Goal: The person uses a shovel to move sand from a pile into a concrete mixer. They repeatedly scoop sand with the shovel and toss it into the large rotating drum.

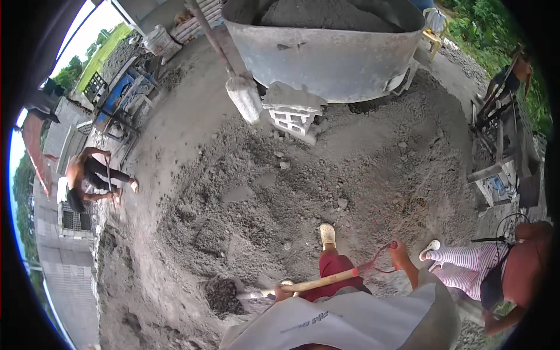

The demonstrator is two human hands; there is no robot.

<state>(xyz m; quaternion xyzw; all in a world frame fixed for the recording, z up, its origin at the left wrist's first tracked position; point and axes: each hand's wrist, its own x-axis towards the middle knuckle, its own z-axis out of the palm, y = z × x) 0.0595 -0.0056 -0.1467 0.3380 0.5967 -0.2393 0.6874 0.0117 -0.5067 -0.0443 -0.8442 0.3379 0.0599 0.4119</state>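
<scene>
A shovel [326, 283] with a wooden shaft and a red D-shaped handle lies slantwise in front of my body. My right hand [400, 255] is closed round the red handle at its upper end. Lower on the shaft, close to the blade, my left hand [284, 292] is wrapped round the wood, partly hidden by my shirt. A dark heap of wet gravel mix [222, 296] covers the blade at the left end. Whether the blade is lifted or rests on the ground I cannot tell.
A large round metal mixer drum [326, 61] holding grey material stands ahead, near hollow blocks [291, 119]. A post stands in a pale base [244, 99]. Loose gravel [280, 198] covers the ground. A bent-over person [87, 175] works at left; another in striped trousers [466, 265] is close right.
</scene>
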